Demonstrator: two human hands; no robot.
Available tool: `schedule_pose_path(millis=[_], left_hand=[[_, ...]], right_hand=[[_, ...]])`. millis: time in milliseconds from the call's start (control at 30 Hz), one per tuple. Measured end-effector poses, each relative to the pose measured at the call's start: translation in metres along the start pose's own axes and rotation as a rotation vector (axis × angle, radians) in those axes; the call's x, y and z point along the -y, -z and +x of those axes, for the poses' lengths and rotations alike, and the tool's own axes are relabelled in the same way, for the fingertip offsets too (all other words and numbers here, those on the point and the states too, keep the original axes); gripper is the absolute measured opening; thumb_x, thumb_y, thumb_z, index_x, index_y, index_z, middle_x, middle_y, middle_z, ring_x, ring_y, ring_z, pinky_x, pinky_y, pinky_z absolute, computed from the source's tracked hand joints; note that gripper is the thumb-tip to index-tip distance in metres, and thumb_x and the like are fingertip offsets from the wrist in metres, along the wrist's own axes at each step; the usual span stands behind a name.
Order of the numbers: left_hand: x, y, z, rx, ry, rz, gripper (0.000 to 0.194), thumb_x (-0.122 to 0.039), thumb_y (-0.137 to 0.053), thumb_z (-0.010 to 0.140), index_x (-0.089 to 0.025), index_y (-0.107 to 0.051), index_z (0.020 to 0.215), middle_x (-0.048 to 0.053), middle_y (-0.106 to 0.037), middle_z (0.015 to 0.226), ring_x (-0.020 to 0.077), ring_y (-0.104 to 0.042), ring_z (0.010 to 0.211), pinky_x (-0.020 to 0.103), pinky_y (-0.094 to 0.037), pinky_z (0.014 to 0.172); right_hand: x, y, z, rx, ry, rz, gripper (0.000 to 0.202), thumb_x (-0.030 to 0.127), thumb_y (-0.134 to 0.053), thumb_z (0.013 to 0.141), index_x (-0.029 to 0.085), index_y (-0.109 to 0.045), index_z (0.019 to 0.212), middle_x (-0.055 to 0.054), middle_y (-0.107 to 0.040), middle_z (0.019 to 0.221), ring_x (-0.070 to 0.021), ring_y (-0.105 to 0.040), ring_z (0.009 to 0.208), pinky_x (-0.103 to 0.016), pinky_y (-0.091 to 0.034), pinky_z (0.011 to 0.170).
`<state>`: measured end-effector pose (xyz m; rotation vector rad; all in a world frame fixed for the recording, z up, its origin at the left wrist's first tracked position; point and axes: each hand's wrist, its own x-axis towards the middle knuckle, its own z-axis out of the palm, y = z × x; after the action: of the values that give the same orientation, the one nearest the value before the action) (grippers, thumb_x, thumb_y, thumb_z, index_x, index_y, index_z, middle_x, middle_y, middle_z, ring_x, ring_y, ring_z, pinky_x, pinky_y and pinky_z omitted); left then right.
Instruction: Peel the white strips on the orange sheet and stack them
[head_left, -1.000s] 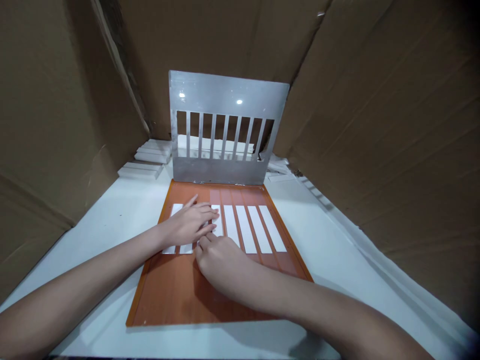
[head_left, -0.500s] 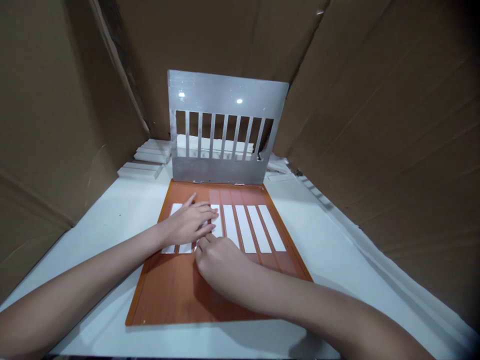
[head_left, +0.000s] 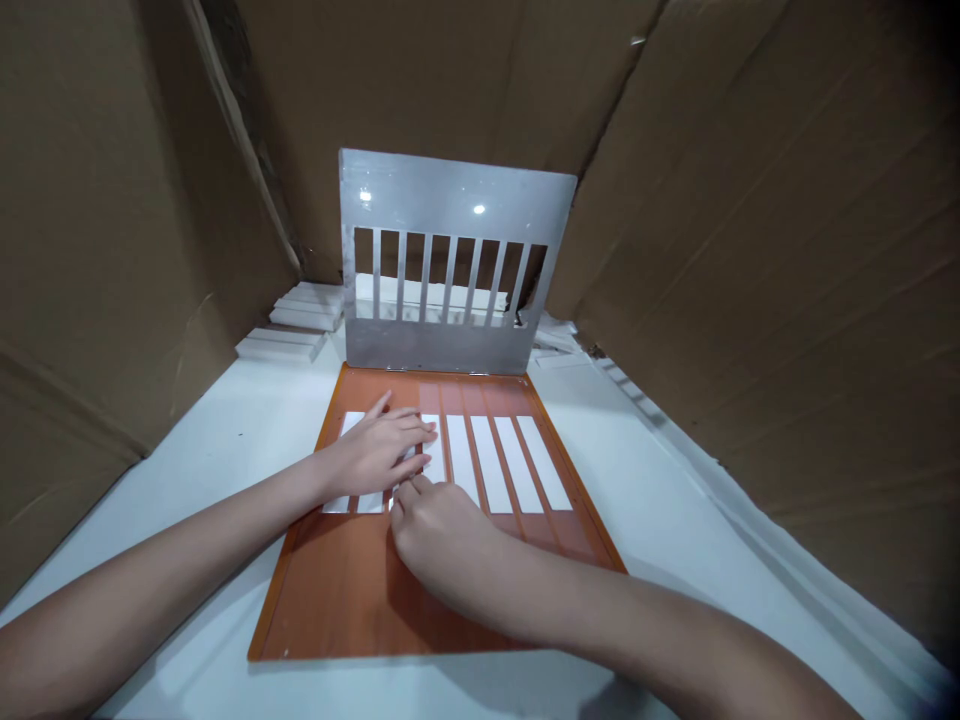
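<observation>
An orange board (head_left: 330,600) lies flat on the white table, with several white strips (head_left: 491,465) in a row across it. My left hand (head_left: 382,450) rests palm down over the strips on the left side, its fingers spread and pointing right. Just below its fingertips, my right hand (head_left: 435,525) is curled, with thumb and fingers closed near the lower end of a middle strip. What those fingers pinch, if anything, is hidden. A grey slotted plate (head_left: 442,345) stands upright at the board's far edge.
Stacks of white strips (head_left: 281,345) lie on the table at the back left. More white pieces (head_left: 555,335) are behind the plate and at the back right. Brown cardboard walls (head_left: 750,250) enclose the white table (head_left: 187,510) at the back and both sides.
Both hands keep nearly the same place on the board. The whole scene sits slightly lower in the picture; otherwise little differs.
</observation>
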<state>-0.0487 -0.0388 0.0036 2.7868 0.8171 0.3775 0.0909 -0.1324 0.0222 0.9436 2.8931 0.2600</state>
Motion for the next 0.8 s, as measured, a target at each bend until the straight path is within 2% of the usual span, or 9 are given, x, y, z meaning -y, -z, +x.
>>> schedule_pose_path(millis=[133, 233, 367, 467, 567, 633, 700, 800], left_hand=[[0.000, 0.001, -0.001, 0.001, -0.006, -0.029, 0.029, -0.036, -0.038, 0.093, -0.025, -0.056, 0.113, 0.004, -0.060, 0.116, 0.0228, -0.044, 0.119, 0.054, -0.010, 0.107], [-0.001, 0.003, -0.001, 0.008, -0.010, -0.055, 0.029, -0.035, -0.036, 0.093, -0.024, -0.056, 0.112, 0.004, -0.060, 0.114, 0.0230, -0.044, 0.119, 0.055, -0.010, 0.107], [-0.002, 0.003, 0.000, 0.016, 0.004, -0.057, 0.027, -0.027, -0.036, 0.092, -0.024, -0.057, 0.108, 0.004, -0.060, 0.114, 0.0232, -0.044, 0.118, 0.056, -0.010, 0.106], [-0.004, 0.001, 0.001, 0.005, 0.017, -0.019, 0.026, -0.023, -0.035, 0.091, -0.023, -0.059, 0.101, 0.004, -0.060, 0.110, 0.0212, -0.047, 0.115, 0.056, -0.011, 0.106], [-0.007, 0.000, 0.002, -0.026, 0.019, 0.007, 0.027, -0.025, -0.034, 0.092, -0.024, -0.059, 0.100, 0.003, -0.061, 0.108, 0.0205, -0.047, 0.114, 0.055, -0.012, 0.106], [-0.009, 0.000, 0.001, -0.046, 0.028, 0.014, 0.025, -0.032, -0.038, 0.091, -0.024, -0.058, 0.103, 0.003, -0.062, 0.108, 0.0224, -0.045, 0.116, 0.055, -0.012, 0.106], [-0.013, 0.001, 0.000, -0.058, 0.041, 0.022, 0.028, -0.041, -0.044, 0.088, -0.023, -0.058, 0.105, 0.004, -0.062, 0.108, 0.0249, -0.044, 0.118, 0.053, -0.011, 0.107], [-0.017, 0.002, -0.002, -0.062, 0.059, 0.032, 0.038, -0.050, -0.048, 0.084, -0.021, -0.057, 0.107, 0.004, -0.062, 0.109, 0.0263, -0.045, 0.117, 0.052, -0.010, 0.107]], right_hand=[[-0.003, 0.000, 0.002, 0.003, -0.013, 0.029, 0.018, 0.001, -0.050, 0.070, 0.004, -0.064, 0.080, -0.016, -0.063, 0.077, -0.0203, -0.056, 0.068, -0.028, -0.034, 0.051], [-0.012, 0.006, 0.003, 0.009, -0.112, 0.162, 0.018, 0.001, -0.049, 0.071, 0.007, -0.065, 0.078, -0.013, -0.064, 0.078, -0.0166, -0.055, 0.067, -0.027, -0.034, 0.054], [-0.033, 0.019, 0.002, -0.042, -0.241, 0.448, 0.026, 0.003, -0.046, 0.072, 0.014, -0.067, 0.083, -0.007, -0.066, 0.086, -0.0124, -0.055, 0.071, -0.022, -0.035, 0.057], [-0.058, 0.024, 0.001, -0.102, -0.378, 0.525, 0.027, 0.005, -0.044, 0.075, 0.015, -0.067, 0.084, -0.005, -0.066, 0.083, -0.0110, -0.053, 0.067, -0.021, -0.034, 0.059], [-0.090, 0.016, 0.006, -0.189, -0.476, 0.468, 0.025, 0.007, -0.046, 0.076, 0.013, -0.068, 0.087, -0.005, -0.064, 0.078, -0.0118, -0.051, 0.069, -0.023, -0.036, 0.066], [-0.111, 0.004, 0.013, -0.224, -0.530, 0.398, 0.027, 0.007, -0.047, 0.077, 0.012, -0.068, 0.092, -0.008, -0.063, 0.087, -0.0147, -0.050, 0.081, -0.024, -0.035, 0.074], [-0.128, -0.008, 0.021, -0.203, -0.547, 0.373, 0.025, 0.013, -0.049, 0.080, 0.011, -0.068, 0.097, -0.011, -0.060, 0.093, -0.0171, -0.047, 0.087, -0.026, -0.035, 0.077], [-0.140, -0.023, 0.030, -0.188, -0.520, 0.368, 0.025, 0.022, -0.051, 0.083, 0.012, -0.068, 0.098, -0.011, -0.056, 0.092, -0.0173, -0.044, 0.086, -0.027, -0.034, 0.079]])
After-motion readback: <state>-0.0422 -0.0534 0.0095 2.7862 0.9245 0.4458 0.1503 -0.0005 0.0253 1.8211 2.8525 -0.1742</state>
